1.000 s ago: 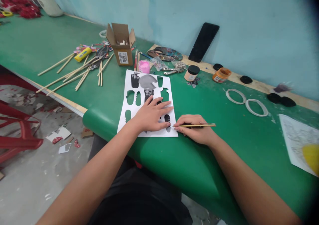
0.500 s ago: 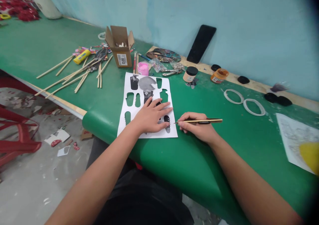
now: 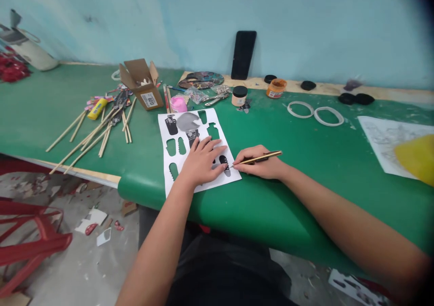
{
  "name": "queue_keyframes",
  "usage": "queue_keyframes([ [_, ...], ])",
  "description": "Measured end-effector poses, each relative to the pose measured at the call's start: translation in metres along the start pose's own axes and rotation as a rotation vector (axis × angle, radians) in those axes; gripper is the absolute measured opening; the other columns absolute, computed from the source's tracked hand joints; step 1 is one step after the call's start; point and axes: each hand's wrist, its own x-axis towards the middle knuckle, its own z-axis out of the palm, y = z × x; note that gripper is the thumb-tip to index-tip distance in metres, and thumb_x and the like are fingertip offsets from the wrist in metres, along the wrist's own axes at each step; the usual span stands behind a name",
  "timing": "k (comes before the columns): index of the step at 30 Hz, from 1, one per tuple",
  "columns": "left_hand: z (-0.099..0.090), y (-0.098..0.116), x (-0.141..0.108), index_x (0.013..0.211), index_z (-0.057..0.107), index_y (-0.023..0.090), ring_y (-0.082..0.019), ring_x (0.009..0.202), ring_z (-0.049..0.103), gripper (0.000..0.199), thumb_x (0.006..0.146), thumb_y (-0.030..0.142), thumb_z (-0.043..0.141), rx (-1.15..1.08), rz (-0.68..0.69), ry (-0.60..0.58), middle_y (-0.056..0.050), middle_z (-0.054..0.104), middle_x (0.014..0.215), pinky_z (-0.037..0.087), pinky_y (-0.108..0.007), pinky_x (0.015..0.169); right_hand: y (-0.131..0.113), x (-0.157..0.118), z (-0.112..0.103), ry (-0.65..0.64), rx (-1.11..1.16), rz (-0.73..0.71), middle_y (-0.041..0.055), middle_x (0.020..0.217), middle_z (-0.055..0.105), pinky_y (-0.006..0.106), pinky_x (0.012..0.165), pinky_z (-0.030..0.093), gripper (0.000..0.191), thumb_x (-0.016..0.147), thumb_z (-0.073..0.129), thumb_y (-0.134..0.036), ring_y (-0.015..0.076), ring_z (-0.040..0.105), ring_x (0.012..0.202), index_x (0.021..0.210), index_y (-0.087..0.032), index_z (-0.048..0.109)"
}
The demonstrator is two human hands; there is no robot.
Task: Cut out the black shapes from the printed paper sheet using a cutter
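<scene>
Left hand: my left hand (image 3: 202,160) lies flat, fingers spread, pressing down on the white sheet (image 3: 195,148); nothing is held in its grip.
Right hand: my right hand (image 3: 259,166) rests on the worktop (image 3: 305,161) just off the sheet's right edge, its grip pinching the thin gold-coloured tool (image 3: 258,158) between thumb and fingers.
Tool: it slants low, the tip pointing left and meeting a small dark printed figure (image 3: 224,163) near the sheet's lower right corner, just beside my left fingertips.
Sheet: it lies near the front edge of the green worktop, with dark printed figures and several cut-out holes that show green through.
Behind the sheet: a pink pot (image 3: 178,103), an open cardboard box (image 3: 140,85), a black-lidded jar (image 3: 239,96) and an orange jar (image 3: 275,88).
Left of the sheet: a scatter of wooden sticks (image 3: 98,129).
Right: two white rings (image 3: 315,112), well apart from my hands.
Wall: a black phone (image 3: 243,54) leans against it.
</scene>
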Motion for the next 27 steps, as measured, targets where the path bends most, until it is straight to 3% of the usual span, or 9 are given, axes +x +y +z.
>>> queue_keyframes([
  [27, 0.003, -0.0014, 0.0009, 0.137, 0.054, 0.028, -0.032, 0.142, 0.031, 0.053, 0.091, 0.052, 0.052, -0.008, 0.016, 0.026, -0.002, 0.046, 0.15, 0.015, -0.057, 0.12, 0.003, 0.0009, -0.0021, -0.056, 0.041, -0.084, 0.0071, 0.087, 0.074, 0.029, 0.071, 0.052, 0.013, 0.086, 0.068, -0.027, 0.0177, 0.069, 0.079, 0.088, -0.017, 0.075],
])
